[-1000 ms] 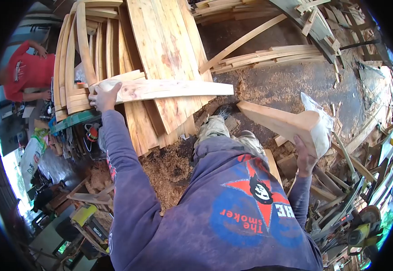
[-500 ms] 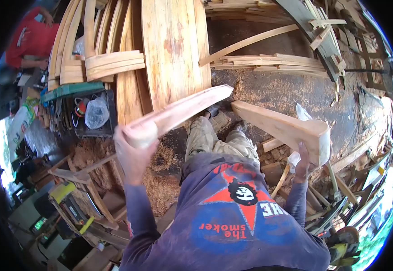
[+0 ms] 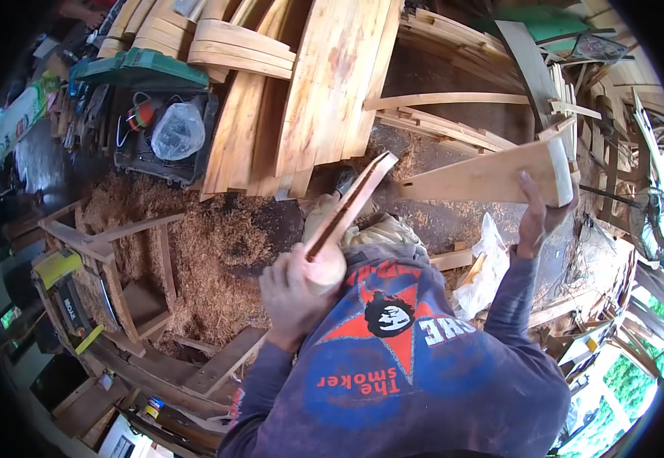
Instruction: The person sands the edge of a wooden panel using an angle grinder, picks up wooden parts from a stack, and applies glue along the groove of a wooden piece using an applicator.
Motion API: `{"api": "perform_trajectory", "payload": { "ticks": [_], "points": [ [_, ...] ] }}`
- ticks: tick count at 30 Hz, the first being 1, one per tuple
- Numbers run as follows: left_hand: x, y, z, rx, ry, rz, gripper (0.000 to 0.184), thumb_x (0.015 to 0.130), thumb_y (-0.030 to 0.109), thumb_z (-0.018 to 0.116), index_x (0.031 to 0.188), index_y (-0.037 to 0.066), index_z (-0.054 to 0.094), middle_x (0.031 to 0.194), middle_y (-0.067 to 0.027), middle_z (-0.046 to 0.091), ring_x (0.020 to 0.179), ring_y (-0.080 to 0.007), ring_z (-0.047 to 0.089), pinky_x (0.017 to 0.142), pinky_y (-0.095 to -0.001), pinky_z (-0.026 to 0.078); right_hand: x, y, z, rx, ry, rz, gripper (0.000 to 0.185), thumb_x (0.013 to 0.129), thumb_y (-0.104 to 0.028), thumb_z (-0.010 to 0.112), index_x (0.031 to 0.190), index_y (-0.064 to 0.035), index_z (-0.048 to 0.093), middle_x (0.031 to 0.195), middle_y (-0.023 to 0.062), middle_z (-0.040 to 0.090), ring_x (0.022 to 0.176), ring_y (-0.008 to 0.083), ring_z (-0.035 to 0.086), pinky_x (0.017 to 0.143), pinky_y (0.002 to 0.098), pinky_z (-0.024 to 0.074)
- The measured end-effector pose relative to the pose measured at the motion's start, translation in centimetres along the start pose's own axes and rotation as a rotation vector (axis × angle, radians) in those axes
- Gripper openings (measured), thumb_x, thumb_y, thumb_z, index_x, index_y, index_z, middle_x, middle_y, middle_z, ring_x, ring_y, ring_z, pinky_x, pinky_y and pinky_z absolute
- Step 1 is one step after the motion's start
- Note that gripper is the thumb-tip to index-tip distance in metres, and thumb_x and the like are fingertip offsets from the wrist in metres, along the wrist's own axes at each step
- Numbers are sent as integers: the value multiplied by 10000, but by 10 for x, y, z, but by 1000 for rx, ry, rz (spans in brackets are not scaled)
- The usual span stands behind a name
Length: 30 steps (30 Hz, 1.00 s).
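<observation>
My left hand (image 3: 292, 296) is wrapped round the thick rounded end of one wooden piece (image 3: 349, 208), which tapers away from me and shows a dark groove along its edge. On the right, my right hand (image 3: 536, 214) grips the wide end of a second tapered wooden piece (image 3: 485, 177), its narrow end pointing left. The two pieces are apart, their narrow ends near each other above my legs. Below my right hand is a crumpled white plastic bag (image 3: 485, 267).
Long planks (image 3: 332, 84) and curved slats lie at the top. An open green-lidded toolbox (image 3: 140, 69) stands upper left. Wood shavings (image 3: 217, 252) cover the floor, with a wooden frame (image 3: 166, 263) at left. A fan (image 3: 652, 221) is at far right.
The left piece has left the plank stack, come toward my body and turned to show its grooved edge. The right piece has risen and rolled to show its broad face. The view has shifted.
</observation>
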<state>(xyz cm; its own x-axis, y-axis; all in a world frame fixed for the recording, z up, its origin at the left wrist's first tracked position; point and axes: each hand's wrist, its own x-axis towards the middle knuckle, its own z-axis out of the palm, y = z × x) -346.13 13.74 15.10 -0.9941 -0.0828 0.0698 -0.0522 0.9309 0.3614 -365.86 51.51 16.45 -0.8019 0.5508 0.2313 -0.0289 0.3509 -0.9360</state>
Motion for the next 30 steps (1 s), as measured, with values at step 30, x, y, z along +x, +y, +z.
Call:
{"api": "perform_trajectory", "payload": {
  "ticks": [30],
  "points": [
    [130, -1, -12, -888, -256, 50, 620, 766, 282, 920, 1252, 64, 602, 1288, -194, 575, 1297, -440, 563, 1039, -492, 508, -13, -29, 420, -164, -111, -606, 1033, 637, -480, 993, 1298, -11, 352, 1229, 228, 405, 1165, 375, 437, 970, 480, 444]
  ]
}}
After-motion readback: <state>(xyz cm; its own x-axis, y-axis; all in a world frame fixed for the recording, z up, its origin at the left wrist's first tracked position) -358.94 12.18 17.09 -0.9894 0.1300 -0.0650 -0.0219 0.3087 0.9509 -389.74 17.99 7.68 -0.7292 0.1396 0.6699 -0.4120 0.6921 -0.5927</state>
